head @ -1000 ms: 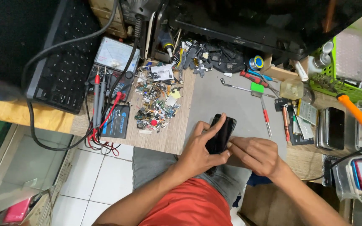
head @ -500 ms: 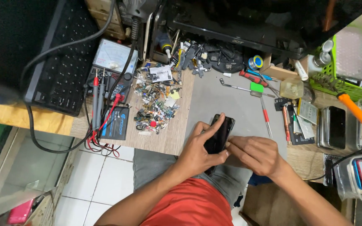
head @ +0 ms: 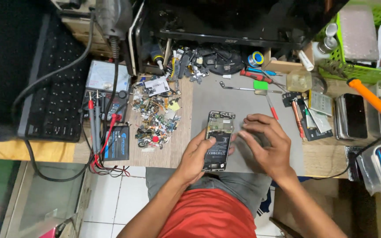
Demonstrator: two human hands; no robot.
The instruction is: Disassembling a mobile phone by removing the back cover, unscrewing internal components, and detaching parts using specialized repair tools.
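Observation:
An opened phone (head: 218,139) with its back cover off lies face down on the grey work mat (head: 243,99), its battery and circuit board showing. My left hand (head: 198,155) grips the phone along its left edge and lower end. My right hand (head: 265,143) rests on the mat just right of the phone, fingers spread and bent, fingertips near the phone's upper right edge. I cannot tell whether something small is under its fingers.
A heap of small parts and screws (head: 155,117) lies left of the mat. Multimeter probes and a blue battery (head: 115,143) sit further left beside a black keyboard (head: 51,94). Screwdrivers (head: 272,108), tweezers (head: 239,88), phones (head: 351,115) and a green basket (head: 358,72) crowd the right.
The phone was held up on edge between both hands; now it lies flat with its open back up. My right hand has come off it and moved to the mat beside it.

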